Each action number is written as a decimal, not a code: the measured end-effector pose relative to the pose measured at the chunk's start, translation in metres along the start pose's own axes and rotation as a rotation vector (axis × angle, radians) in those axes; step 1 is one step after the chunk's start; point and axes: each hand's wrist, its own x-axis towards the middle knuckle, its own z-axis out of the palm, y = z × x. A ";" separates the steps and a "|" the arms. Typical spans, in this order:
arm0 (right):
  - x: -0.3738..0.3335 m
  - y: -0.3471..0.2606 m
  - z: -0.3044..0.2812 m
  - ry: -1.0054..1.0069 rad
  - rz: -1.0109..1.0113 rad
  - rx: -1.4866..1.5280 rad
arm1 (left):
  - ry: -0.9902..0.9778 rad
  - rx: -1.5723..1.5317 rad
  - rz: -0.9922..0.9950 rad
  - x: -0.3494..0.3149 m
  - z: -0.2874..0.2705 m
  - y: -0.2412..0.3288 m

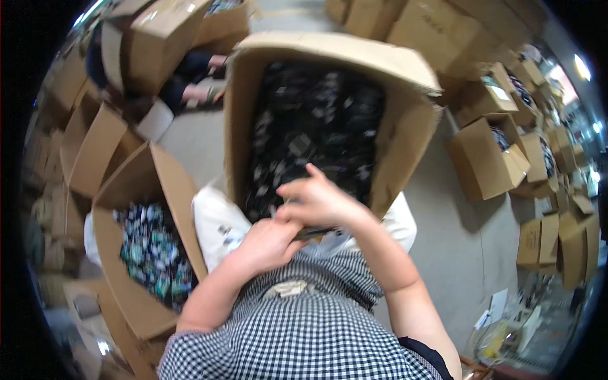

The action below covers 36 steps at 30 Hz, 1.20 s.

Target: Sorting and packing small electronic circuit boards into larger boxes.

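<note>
I see a big brown cardboard box [406,136] right in front of the person, full of small, shiny black things [316,111], all blurry. The left hand [269,242] and right hand [318,201] meet by its near edge, fingers bent; I can't tell what they grip. They hide part of that edge. On the left, an open carton [178,206] holds green and white bits [154,253]. More boxes [478,166] stand around.

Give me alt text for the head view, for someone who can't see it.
A person's left hand and right hand meet at the near end of a large open cardboard box holding dark, blurred items; whether they grip anything is unclear. To the left stands another open box of green, black and white pieces; more cardboard boxes stand at right.
</note>
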 end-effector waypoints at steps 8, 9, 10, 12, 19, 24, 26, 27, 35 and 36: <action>-0.002 0.024 0.029 0.475 -0.048 1.131 | 0.531 -1.910 0.119 -0.019 0.003 -0.045; -0.003 0.014 0.030 0.499 -0.111 1.042 | 0.490 -1.876 0.058 -0.020 0.005 -0.050; 0.001 0.009 0.018 0.447 -0.153 0.739 | 0.442 -1.767 0.021 -0.022 0.004 -0.057; 0.012 -0.011 -0.009 0.317 -0.234 0.127 | 0.335 -1.526 -0.116 -0.030 0.000 -0.061; 0.036 0.004 -0.003 0.014 -0.113 0.586 | 0.362 -1.056 -0.093 -0.053 -0.002 -0.080; 0.008 0.082 0.014 0.544 0.576 0.959 | 0.942 -1.061 -0.778 -0.165 0.016 -0.189; 0.009 0.107 0.026 0.381 0.680 0.821 | 1.193 -1.039 -0.913 -0.224 0.052 -0.245; 0.012 0.117 0.032 0.364 0.671 0.791 | 1.208 -0.976 -1.076 -0.234 0.060 -0.251; 0.112 0.191 0.020 0.373 0.348 -0.432 | 0.749 -0.638 -0.933 -0.187 0.076 -0.246; 0.125 0.205 0.011 0.303 0.306 -0.611 | 0.639 -0.526 -0.947 -0.169 0.060 -0.227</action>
